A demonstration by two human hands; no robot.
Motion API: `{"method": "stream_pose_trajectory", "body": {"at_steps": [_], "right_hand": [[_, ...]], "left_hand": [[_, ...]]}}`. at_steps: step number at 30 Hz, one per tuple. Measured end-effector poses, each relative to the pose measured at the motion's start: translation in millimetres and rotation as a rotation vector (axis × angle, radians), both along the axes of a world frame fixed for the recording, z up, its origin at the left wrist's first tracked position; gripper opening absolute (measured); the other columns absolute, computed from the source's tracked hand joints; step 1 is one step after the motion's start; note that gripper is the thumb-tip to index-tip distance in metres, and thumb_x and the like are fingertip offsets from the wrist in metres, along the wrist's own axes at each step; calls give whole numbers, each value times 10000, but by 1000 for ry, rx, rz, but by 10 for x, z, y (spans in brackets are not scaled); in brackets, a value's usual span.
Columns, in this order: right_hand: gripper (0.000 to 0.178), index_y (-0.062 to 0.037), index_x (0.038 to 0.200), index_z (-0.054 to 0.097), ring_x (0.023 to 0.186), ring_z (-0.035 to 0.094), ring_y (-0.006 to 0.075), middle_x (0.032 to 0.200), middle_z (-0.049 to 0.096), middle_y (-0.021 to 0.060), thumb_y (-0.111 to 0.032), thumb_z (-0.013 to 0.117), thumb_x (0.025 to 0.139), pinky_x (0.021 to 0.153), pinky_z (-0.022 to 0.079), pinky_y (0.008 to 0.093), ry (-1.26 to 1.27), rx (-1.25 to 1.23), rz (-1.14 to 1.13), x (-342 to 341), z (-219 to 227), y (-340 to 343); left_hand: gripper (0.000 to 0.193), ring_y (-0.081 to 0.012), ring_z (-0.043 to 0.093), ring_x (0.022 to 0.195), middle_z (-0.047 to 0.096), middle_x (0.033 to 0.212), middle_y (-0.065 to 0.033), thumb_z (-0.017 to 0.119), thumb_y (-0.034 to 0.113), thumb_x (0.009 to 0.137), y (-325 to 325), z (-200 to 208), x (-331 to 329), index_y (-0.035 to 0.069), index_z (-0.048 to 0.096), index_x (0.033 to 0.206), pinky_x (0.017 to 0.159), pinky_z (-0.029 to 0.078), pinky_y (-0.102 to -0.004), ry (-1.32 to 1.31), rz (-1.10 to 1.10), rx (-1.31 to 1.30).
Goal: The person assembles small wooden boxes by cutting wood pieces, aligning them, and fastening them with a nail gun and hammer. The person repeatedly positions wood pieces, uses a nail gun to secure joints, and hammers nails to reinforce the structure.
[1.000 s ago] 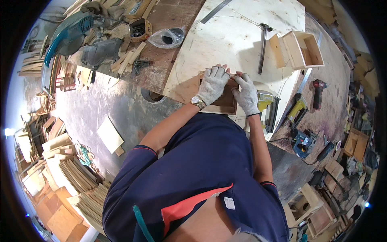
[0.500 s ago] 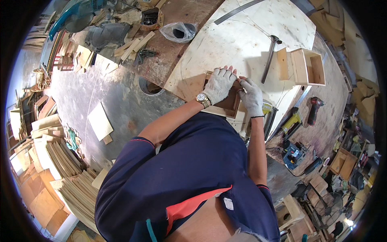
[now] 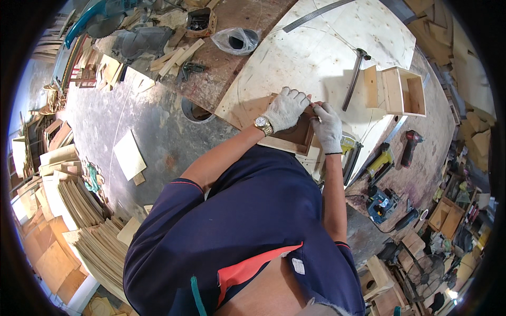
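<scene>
A shallow wooden box (image 3: 287,145) lies on the pale plywood sheet in front of my body, its near and right walls showing. My left hand (image 3: 287,109), in a light knitted glove with bare fingertips, reaches across it with fingers bent over the far side. At the box's far right corner is my right hand (image 3: 327,129), gloved the same way. Its thumb and forefinger are pinched close to the left fingertips; anything between them is too small to make out. The gloves hide much of the box's inside and far wall.
Right of my hands lie a hammer (image 3: 356,79), an open wooden box (image 3: 403,90), a yellow nail gun (image 3: 380,160), a red-black drill (image 3: 411,147) and a blue jigsaw (image 3: 382,204). A steel ruler (image 3: 316,14) and plastic bag (image 3: 235,41) are farther off. A mitre saw (image 3: 95,23) stands far left.
My left fingers, stretched past the box's far edge before, are now more bent. The right hand stays at the corner, fingers drawn in slightly. The box looks still.
</scene>
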State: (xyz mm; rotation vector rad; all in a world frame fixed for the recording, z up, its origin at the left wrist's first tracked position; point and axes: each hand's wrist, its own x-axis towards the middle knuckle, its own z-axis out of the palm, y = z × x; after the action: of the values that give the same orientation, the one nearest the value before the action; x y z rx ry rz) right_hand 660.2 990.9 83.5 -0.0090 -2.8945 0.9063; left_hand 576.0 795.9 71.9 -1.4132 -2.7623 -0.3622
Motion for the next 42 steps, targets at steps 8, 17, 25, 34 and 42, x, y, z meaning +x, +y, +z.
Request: {"method": "stream_pose_trajectory", "body": {"at_steps": [8, 17, 25, 34, 42], "right_hand": [[430, -180, 1255, 791, 1098, 742, 328, 1231, 730, 52, -113, 830, 832, 901, 625, 452, 35, -14, -42, 25, -73, -63], [379, -107, 1168, 799, 1062, 749, 379, 1111, 769, 134, -182, 903, 812, 875, 609, 456, -27, -332, -187, 5, -132, -26], [411, 26, 1284, 802, 819, 656, 100, 887, 757, 0, -269, 818, 998, 715, 544, 308, -170, -953, -496, 94, -382, -84], [350, -3, 1243, 829, 811, 660, 96, 828, 750, 3, -262, 798, 1008, 762, 542, 308, -113, -880, -565, 70, -378, -207], [342, -4, 1253, 814, 938, 780, 221, 1035, 830, 161, -239, 779, 1006, 913, 604, 359, 17, -885, -575, 145, -380, -203]], "left_hand": [[475, -266, 690, 1091, 704, 1136, -94, 719, 181, 884, 111, 49, -59, 70, 679, 1345, 959, 522, -413, -85, 40, -42], [359, -273, 699, 1023, 693, 1067, -87, 740, 151, 838, 143, -104, -73, 113, 686, 1191, 909, 533, -425, 20, 55, 8], [403, -258, 687, 1004, 676, 1069, -71, 785, 128, 802, 154, -173, -47, 135, 676, 1190, 864, 531, -422, 134, 69, -57], [545, -260, 676, 1016, 663, 1083, -68, 875, 174, 715, 177, -184, -39, 140, 655, 1213, 871, 522, -425, 141, 91, -103], [553, -255, 665, 1021, 657, 1086, -51, 885, 183, 690, 194, -246, -36, 153, 663, 1196, 889, 515, -421, 157, 122, -95]]}}
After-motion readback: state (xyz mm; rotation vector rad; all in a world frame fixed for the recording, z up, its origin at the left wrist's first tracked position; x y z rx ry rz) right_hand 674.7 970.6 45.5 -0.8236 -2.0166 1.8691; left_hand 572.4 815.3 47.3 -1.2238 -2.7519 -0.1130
